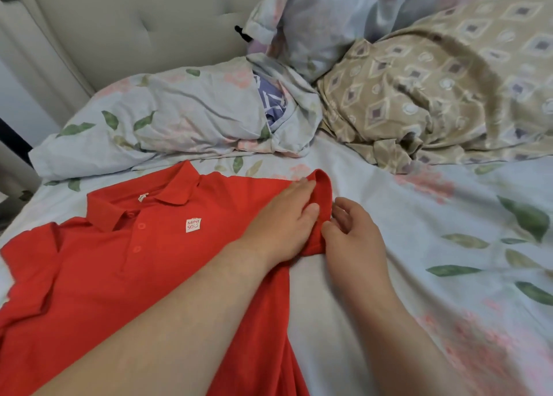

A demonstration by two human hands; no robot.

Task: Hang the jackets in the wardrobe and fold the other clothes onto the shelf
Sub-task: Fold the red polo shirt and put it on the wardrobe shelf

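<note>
Red polo shirt lay front-up on the floral bed sheet, its collar toward a floral pillow. A beige patterned pillow lay further right. The left hand rested flat on one sleeve, with its fingers straight and pressed together. The right hand sat just beside the sleeve cuff, fingers loosely curled and thumb touching the cuff edge. Whether it pinched the fabric could not be told.

Bare bedsheet right of shirt; pillows crowd behind.
</note>
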